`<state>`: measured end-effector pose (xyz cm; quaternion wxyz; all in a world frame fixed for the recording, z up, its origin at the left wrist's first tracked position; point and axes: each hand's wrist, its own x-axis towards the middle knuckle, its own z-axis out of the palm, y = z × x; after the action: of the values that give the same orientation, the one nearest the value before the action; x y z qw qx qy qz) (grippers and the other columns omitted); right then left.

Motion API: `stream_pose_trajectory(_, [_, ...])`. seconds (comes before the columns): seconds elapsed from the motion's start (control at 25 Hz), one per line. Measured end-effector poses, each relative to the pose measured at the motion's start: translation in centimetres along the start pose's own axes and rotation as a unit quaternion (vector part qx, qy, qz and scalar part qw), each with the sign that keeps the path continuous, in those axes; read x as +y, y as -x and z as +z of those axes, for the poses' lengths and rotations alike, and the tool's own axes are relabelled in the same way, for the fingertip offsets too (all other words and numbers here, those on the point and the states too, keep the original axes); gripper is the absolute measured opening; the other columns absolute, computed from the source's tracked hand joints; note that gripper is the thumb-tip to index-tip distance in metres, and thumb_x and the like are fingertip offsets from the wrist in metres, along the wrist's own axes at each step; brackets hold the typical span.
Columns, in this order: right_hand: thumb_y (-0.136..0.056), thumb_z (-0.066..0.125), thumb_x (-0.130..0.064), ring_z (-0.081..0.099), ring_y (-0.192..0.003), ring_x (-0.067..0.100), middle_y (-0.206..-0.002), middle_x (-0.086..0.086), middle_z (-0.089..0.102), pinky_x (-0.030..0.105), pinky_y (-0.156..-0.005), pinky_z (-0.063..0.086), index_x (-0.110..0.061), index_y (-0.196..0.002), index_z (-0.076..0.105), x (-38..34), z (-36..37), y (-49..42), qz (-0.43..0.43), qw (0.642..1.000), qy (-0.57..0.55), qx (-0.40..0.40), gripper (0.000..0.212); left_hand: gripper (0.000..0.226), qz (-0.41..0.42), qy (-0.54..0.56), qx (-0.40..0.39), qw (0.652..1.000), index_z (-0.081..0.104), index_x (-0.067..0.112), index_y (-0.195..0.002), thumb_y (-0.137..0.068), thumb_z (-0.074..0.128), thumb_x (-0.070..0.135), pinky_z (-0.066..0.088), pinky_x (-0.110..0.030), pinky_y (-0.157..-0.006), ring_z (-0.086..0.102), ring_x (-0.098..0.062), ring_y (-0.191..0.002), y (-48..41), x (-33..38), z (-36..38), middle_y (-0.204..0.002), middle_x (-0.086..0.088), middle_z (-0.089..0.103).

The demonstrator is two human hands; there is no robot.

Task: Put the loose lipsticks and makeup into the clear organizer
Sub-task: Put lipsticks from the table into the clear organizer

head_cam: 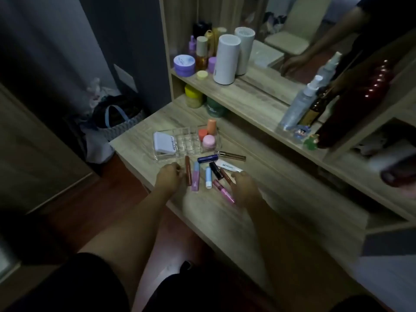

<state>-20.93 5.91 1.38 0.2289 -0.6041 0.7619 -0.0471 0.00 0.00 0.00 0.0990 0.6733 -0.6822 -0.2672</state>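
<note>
The clear organizer (180,152) sits on the wooden vanity top, holding a white compact (164,143), an orange tube (212,126), a red cap (202,133) and a pink jar (209,141). In front of it lie several loose lipsticks: a brown tube (188,173), a pink and blue tube (195,176), a blue and white stick (208,174), a navy tube (208,158), a black lipstick (215,170), a white tube (228,168), a gold wand (231,156) and a pink gloss (224,191). My left hand (168,176) rests curled beside the brown tube. My right hand (244,188) lies over the pink gloss; whether it grips it is unclear.
A raised shelf (247,95) behind carries a white cylinder (226,59), purple jars (184,64), and spray bottles (299,104). A mirror (281,30) stands above it. Jars sit under the shelf. A basket (117,118) is on the floor at left.
</note>
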Motion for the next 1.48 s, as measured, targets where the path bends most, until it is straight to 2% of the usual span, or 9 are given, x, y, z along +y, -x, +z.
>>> stream_pose_trajectory(0.24, [-0.086, 0.063, -0.019, 0.053, -0.085, 0.014, -0.108, 0.009, 0.065, 0.026, -0.075, 0.042, -0.011, -0.110, 0.062, 1.7, 0.7, -1.5, 0.023, 0.997, -0.058, -0.043, 0.025, 0.026, -0.064, 0.077, -0.002, 0.995, 0.065, 0.001, -0.096, -0.090, 0.057, 0.025, 0.046, -0.036, -0.080, 0.063, -0.034, -0.096, -2.9, 0.9, 1.4, -0.101, -0.021, 0.070])
stream_pose_trajectory(0.48, [-0.083, 0.066, -0.013, 0.060, -0.089, 0.016, -0.102, 0.006, 0.067, 0.030, -0.080, 0.051, -0.013, -0.102, 0.066, 2.5, 0.8, -1.9, 0.031, 0.990, -0.127, -0.047, 0.020, 0.022, -0.102, 0.089, -0.008, 0.991, 0.065, 0.004, -0.090, -0.084, 0.064, 0.025, 0.042, -0.031, -0.071, 0.064, -0.031, -0.090, -3.9, 1.0, 2.0, -0.096, -0.019, 0.071])
stream_pose_trajectory(0.72, [-0.082, 0.066, -0.010, 0.062, -0.074, 0.001, -0.088, -0.013, 0.062, 0.011, -0.055, 0.047, -0.023, -0.109, 0.059, 0.6, -1.2, -1.6, -0.024, 0.955, -0.295, -0.007, 0.030, 0.020, -0.057, 0.170, 0.029, 0.983, 0.060, 0.006, -0.083, -0.076, 0.069, 0.023, 0.044, -0.031, -0.067, 0.062, -0.026, -0.074, -2.9, 1.4, 0.4, -0.079, -0.014, 0.069])
stream_pose_trajectory(0.88, [-0.087, 0.062, -0.011, 0.068, -0.088, 0.015, -0.098, 0.006, 0.069, 0.019, -0.068, 0.055, -0.009, -0.110, 0.060, -4.6, -3.6, -5.8, -0.064, 0.924, -0.376, -0.014, 0.024, 0.019, -0.005, 0.221, 0.122, 0.968, 0.062, 0.007, -0.089, -0.076, 0.069, 0.019, 0.047, -0.026, -0.065, 0.061, -0.018, -0.070, -4.9, 2.3, -4.0, -0.076, -0.004, 0.064])
stream_pose_trajectory(0.96, [-0.087, 0.063, -0.015, 0.068, -0.092, 0.018, -0.105, 0.009, 0.069, 0.030, -0.077, 0.058, -0.009, -0.111, 0.061, -7.1, -4.3, -7.9, -0.077, 0.915, -0.397, 0.014, 0.025, 0.017, 0.010, 0.220, 0.156, 0.963, 0.063, 0.008, -0.088, -0.076, 0.069, 0.019, 0.045, -0.011, -0.059, 0.060, -0.010, -0.065, -6.6, 2.4, -6.2, -0.075, 0.001, 0.063])
stream_pose_trajectory(1.04, [-0.086, 0.064, -0.015, 0.067, -0.093, 0.014, -0.105, 0.007, 0.069, 0.028, -0.081, 0.057, -0.009, -0.113, 0.061, -9.0, -4.4, -9.8, -0.089, 0.905, -0.411, 0.057, 0.028, 0.015, 0.018, 0.212, 0.171, 0.962, 0.063, 0.011, -0.087, -0.077, 0.070, 0.019, 0.039, -0.002, -0.056, 0.058, -0.003, -0.062, -8.1, 2.5, -7.5, -0.073, 0.004, 0.064])
stream_pose_trajectory(1.24, [-0.084, 0.067, -0.013, 0.068, -0.087, 0.008, -0.099, 0.003, 0.072, 0.023, -0.084, 0.055, -0.006, -0.115, 0.063, -11.2, -3.1, -14.1, -0.104, 0.910, -0.395, 0.066, 0.032, 0.020, 0.027, 0.185, 0.170, 0.968, 0.065, 0.008, -0.097, -0.078, 0.069, 0.014, 0.052, -0.027, -0.078, 0.068, -0.017, -0.083, -10.7, 2.7, -7.5, -0.087, -0.009, 0.075])
stream_pose_trajectory(1.4, [-0.082, 0.069, -0.012, 0.060, -0.063, -0.019, -0.076, -0.013, 0.064, 0.003, -0.067, 0.051, -0.009, -0.106, 0.068, -11.4, -1.2, -16.0, -0.129, 0.931, -0.338, 0.054, 0.024, 0.021, 0.022, 0.161, 0.150, 0.975, 0.064, 0.005, -0.098, -0.080, 0.068, 0.013, 0.055, -0.032, -0.080, 0.069, -0.022, -0.084, -12.1, 2.0, -6.6, -0.091, -0.014, 0.073])
stream_pose_trajectory(1.48, [-0.082, 0.068, -0.008, 0.061, -0.064, -0.013, -0.082, -0.004, 0.070, 0.011, -0.074, 0.054, -0.007, -0.106, 0.067, -11.5, -0.5, -16.8, -0.128, 0.937, -0.323, 0.024, 0.023, 0.021, 0.021, 0.150, 0.130, 0.980, 0.064, 0.004, -0.098, -0.080, 0.069, 0.013, 0.055, -0.032, -0.080, 0.069, -0.024, -0.083, -12.5, 1.6, -6.1, -0.091, -0.014, 0.073])
